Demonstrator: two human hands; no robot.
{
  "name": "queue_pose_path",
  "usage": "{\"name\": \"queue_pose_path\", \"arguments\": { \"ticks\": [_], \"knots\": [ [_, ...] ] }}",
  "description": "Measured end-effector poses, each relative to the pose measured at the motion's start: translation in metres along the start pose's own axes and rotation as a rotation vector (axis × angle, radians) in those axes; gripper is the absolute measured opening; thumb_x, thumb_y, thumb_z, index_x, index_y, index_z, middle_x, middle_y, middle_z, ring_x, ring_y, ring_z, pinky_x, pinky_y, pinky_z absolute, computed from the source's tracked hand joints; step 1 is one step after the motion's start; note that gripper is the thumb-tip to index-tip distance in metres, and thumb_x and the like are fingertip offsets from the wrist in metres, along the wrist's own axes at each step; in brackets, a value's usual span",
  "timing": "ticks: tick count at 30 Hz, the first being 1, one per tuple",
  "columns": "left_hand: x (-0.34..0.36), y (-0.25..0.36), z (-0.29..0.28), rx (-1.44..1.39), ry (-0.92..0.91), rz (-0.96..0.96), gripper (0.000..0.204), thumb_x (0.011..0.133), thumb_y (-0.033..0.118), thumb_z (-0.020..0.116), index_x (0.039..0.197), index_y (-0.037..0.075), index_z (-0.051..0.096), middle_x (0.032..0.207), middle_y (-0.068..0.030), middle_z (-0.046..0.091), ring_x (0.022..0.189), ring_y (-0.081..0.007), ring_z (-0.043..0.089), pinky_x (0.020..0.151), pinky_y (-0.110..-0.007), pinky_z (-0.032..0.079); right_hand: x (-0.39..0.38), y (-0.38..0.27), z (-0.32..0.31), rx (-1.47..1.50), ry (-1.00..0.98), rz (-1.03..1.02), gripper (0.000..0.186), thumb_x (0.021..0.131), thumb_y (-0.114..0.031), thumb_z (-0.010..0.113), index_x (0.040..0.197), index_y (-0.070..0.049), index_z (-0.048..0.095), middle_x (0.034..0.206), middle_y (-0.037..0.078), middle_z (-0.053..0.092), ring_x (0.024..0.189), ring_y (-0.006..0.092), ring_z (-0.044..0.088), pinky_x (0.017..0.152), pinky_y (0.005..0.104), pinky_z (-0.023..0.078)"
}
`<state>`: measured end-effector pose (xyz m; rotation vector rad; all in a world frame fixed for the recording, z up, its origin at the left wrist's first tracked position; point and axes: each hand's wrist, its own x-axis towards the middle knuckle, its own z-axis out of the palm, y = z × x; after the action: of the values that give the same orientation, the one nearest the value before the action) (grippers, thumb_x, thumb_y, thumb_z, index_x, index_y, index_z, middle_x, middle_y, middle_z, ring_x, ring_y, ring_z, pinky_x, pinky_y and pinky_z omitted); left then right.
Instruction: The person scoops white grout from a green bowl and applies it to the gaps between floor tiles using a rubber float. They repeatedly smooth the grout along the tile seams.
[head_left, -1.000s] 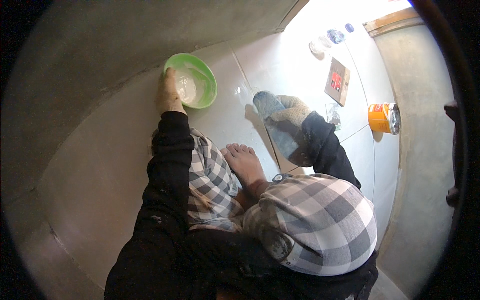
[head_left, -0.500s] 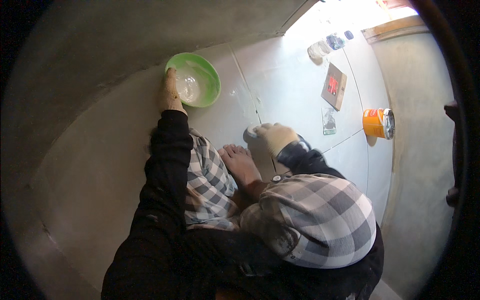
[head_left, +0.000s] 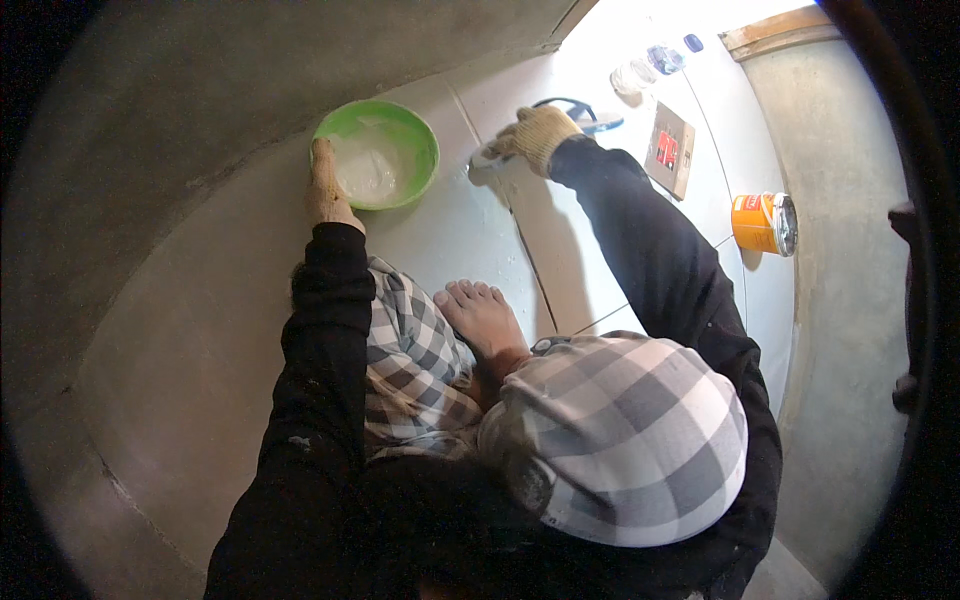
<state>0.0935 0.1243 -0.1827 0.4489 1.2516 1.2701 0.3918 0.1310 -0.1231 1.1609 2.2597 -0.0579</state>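
Observation:
My left hand (head_left: 328, 188), in a tan knit glove, grips the left rim of a green bowl (head_left: 430, 172). Inside the bowl is a wet, creamy white mixture (head_left: 372, 170). Farther right, my gloved right hand (head_left: 535, 138) is closed on a small pale object (head_left: 486, 160), whose kind I cannot make out. That object is low over the white tiles, by the dark joint line (head_left: 527, 245) between them. A blue-strapped sandal (head_left: 590, 122) lies just beyond the right hand, partly covered by it.
A clear plastic bottle (head_left: 650, 68) lies at the far right. Nearer are a flat brown piece with a red label (head_left: 668, 150) and an orange pail (head_left: 762, 222). Grey walls (head_left: 200, 90) rise on both sides. My bare foot (head_left: 485, 318) is on the tiles.
My right hand has moved farther away along the joint with the pale object, and its arm now covers the small flat rectangle. My left hand stays on the bowl.

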Motion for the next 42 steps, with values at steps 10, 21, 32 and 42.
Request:
{"name": "queue_pose_path", "arguments": {
  "ticks": [10, 21, 32, 42],
  "knots": [
    [-0.01, 0.008, 0.01, -0.141, 0.005, -0.057, 0.085, 0.092, 0.074, 0.043, 0.148, 0.011, 0.042, 0.15, -0.0114, 0.043, 0.134, -0.0281, 0.044, 0.111, -0.049, 0.035, -0.097, -0.043, 0.021, 0.397, -0.359, -0.003, 0.043, 0.086, -0.018, 0.065, 0.128, -0.023, 0.064, 0.113, 0.007, 0.071, 0.104, 0.0271, 0.067, 0.091, 0.0383, 0.053],
    [-0.014, 0.012, 0.009, -0.134, 0.003, -0.137, 0.081, 0.093, 0.073, 0.038, 0.148, 0.014, 0.042, 0.153, -0.0105, 0.04, 0.138, -0.0306, 0.04, 0.114, -0.051, 0.03, -0.053, -0.097, 0.03, 0.269, 0.229, 0.346, 0.027, 0.091, -0.015, 0.056, 0.115, -0.004, 0.056, 0.109, 0.02, 0.062, 0.085, 0.0285, 0.071, 0.064, 0.036, 0.058],
    [-0.006, 0.001, 0.008, -0.16, 0.044, -0.172, 0.071, 0.095, 0.066, 0.036, 0.144, 0.016, 0.047, 0.15, -0.0087, 0.043, 0.136, -0.0293, 0.042, 0.113, -0.05, 0.032, -0.051, -0.028, -0.016, 0.344, 0.002, 0.09, 0.056, 0.083, -0.006, 0.061, 0.134, -0.028, 0.059, 0.126, 0.002, 0.065, 0.109, 0.0271, 0.064, 0.09, 0.0398, 0.055],
    [-0.003, -0.01, -0.019, -0.011, -0.145, -0.074, 0.062, 0.097, 0.061, 0.035, 0.14, 0.019, 0.05, 0.145, -0.0059, 0.046, 0.133, -0.0277, 0.045, 0.109, -0.048, 0.037, 0.089, 0.017, 0.007, 0.135, 0.034, 0.179, 0.044, 0.094, -0.014, 0.055, 0.134, -0.032, 0.058, 0.131, -0.003, 0.063, 0.119, 0.024, 0.059, 0.093, 0.0377, 0.055]
  ]
}}
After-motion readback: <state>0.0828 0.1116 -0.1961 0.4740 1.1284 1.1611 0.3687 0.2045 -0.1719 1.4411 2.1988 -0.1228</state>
